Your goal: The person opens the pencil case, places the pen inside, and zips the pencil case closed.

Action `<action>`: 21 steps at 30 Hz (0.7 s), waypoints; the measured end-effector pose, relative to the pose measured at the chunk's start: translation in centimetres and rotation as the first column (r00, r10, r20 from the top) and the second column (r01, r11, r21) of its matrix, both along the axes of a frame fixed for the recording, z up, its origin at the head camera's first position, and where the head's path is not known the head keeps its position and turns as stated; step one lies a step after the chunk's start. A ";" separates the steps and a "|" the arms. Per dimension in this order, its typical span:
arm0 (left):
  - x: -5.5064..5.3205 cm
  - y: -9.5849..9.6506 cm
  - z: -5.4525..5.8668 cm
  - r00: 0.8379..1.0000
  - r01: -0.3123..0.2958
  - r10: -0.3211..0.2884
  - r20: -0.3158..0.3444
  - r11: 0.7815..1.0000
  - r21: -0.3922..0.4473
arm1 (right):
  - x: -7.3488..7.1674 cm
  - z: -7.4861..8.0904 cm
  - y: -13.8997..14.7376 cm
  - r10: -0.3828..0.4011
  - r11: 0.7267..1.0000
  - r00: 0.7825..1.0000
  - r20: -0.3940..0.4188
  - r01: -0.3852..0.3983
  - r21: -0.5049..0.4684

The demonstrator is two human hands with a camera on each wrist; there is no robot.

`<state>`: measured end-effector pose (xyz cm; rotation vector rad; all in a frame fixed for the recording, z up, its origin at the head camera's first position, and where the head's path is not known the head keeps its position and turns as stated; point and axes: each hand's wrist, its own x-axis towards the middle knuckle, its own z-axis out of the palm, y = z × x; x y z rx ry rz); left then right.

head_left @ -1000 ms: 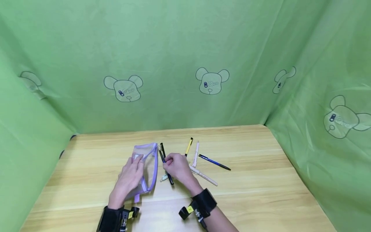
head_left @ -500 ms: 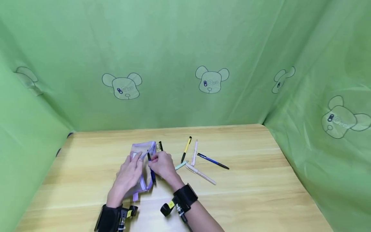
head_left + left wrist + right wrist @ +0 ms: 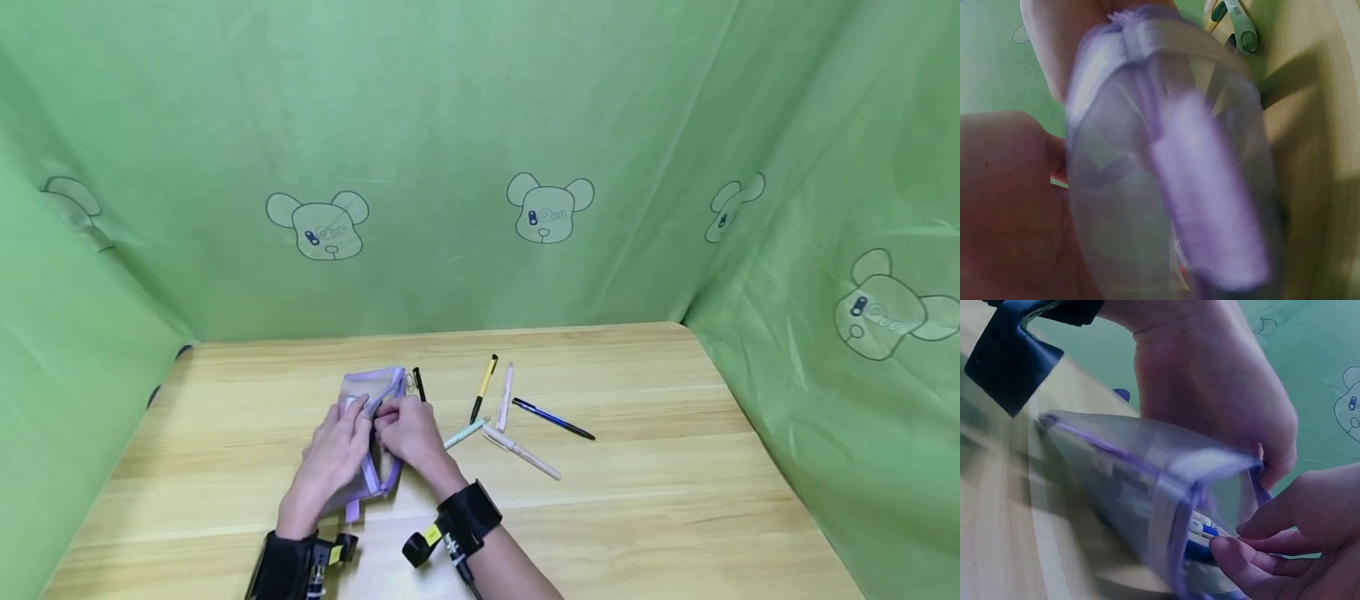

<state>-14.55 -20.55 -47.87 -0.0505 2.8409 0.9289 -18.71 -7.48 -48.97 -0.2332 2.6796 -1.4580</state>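
Observation:
The see-through mesh pencil case with purple edging lies at the left of the table, its mouth facing right. My left hand holds it from above, fingers at the purple rim. In the right wrist view its mouth gapes, and pens with white and blue parts show inside. My right hand reaches into the mouth, thumb and fingers bunched around the end of a dark blue pen, which is mostly hidden by the mesh. The left wrist view shows the purple tab at the case's near end, blurred.
Right of the case lie a black pen, a mint pen, a yellow and black pen, a pale pink pen, a beige pen and a blue pen. Green cloth walls the wooden table.
My right hand has moved left from the loose pens to the case, carrying a dark pen into its mouth. The mint pen is now uncovered. My left hand stays on the case.

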 end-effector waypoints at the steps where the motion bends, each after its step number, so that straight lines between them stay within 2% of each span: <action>1: 0.0 0.0 0.0 1.000 -0.001 0.001 -0.002 1.000 0.000 | 0.0 0.1 0.2 0.002 1.000 1.000 -0.010 -0.002 0.003; 7: -0.1 0.0 -0.1 1.000 -0.001 0.001 -0.013 1.000 0.002 | 0.0 1.2 2.1 0.015 0.999 0.996 -0.084 -0.012 0.042; 13: -0.4 0.2 -0.2 1.000 0.006 -0.006 -0.021 1.000 -0.005 | -0.2 2.3 4.6 0.054 0.995 0.982 -0.181 -0.037 0.095; 21: -0.4 0.4 -0.1 1.000 0.012 -0.012 -0.021 1.000 -0.013 | 0.0 3.0 7.7 0.095 0.985 0.963 -0.253 -0.054 0.163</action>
